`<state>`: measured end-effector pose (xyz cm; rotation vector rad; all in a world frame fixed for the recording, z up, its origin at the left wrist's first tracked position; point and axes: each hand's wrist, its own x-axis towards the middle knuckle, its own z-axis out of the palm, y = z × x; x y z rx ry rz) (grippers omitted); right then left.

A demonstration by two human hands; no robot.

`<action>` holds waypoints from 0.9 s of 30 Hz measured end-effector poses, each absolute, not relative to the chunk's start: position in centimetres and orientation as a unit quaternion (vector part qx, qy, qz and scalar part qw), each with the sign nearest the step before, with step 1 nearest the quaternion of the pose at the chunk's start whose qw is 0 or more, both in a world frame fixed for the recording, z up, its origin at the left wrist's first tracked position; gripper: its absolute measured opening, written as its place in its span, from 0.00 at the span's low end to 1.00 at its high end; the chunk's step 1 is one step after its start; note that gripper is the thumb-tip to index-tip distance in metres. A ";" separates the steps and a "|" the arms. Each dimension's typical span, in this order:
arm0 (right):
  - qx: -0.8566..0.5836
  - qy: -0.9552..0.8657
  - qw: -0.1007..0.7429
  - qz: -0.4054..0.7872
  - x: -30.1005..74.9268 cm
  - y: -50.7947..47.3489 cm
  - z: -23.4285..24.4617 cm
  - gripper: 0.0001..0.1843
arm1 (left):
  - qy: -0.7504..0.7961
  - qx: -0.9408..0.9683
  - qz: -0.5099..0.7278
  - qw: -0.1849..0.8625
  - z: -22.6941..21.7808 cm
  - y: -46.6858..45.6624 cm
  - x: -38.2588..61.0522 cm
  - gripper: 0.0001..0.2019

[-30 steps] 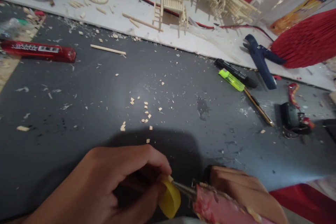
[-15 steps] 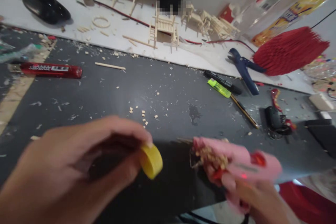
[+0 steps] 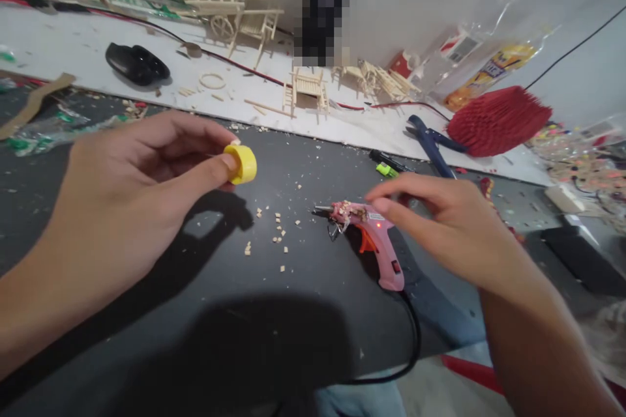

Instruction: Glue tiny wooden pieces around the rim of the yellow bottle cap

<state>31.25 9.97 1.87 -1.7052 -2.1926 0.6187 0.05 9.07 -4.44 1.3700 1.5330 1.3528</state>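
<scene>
My left hand (image 3: 141, 189) pinches a short yellow ring (image 3: 246, 164) between thumb and fingers, holding it above the dark tabletop. A small pale bit shows at the ring's top edge. On the table to the right lies a pink hot glue gun (image 3: 379, 234), its nozzle pointing left and its red light on. Clumps of tan residue cover its front. My right hand (image 3: 440, 221) is over the rear of the gun, hiding that part. Its thumb and forefinger are stretched out with nothing visible between them. Small wood pieces (image 3: 278, 228) are scattered between the hands.
Along the back, a white board (image 3: 186, 88) holds a tiny wooden chair (image 3: 308, 88), a wooden cart (image 3: 215, 10) and a black object (image 3: 137, 64). Dark blue pliers (image 3: 430, 143), a red folded-paper piece (image 3: 499, 120) and a green highlighter (image 3: 386, 171) are at right. The gun's black cable (image 3: 415, 332) runs toward the front edge.
My right hand has let go of the glue gun's handle, and the gun now lies on the table. My left hand has moved up and left with the yellow ring. The view has shifted.
</scene>
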 end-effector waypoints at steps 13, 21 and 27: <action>-0.397 -0.897 -0.014 0.195 24.7 17.5 -0.5 0.11 | 0.556 0.520 0.531 0.372 -3.2 8.7 1.2 0.04; -0.391 -0.886 0.129 0.214 25.3 16.2 0.9 0.06 | 0.550 0.580 0.504 0.329 -3.3 7.7 1.5 0.04; -0.492 -0.756 0.292 0.318 24.8 11.3 2.7 0.07 | 0.551 0.635 0.465 0.275 -3.2 7.3 1.2 0.03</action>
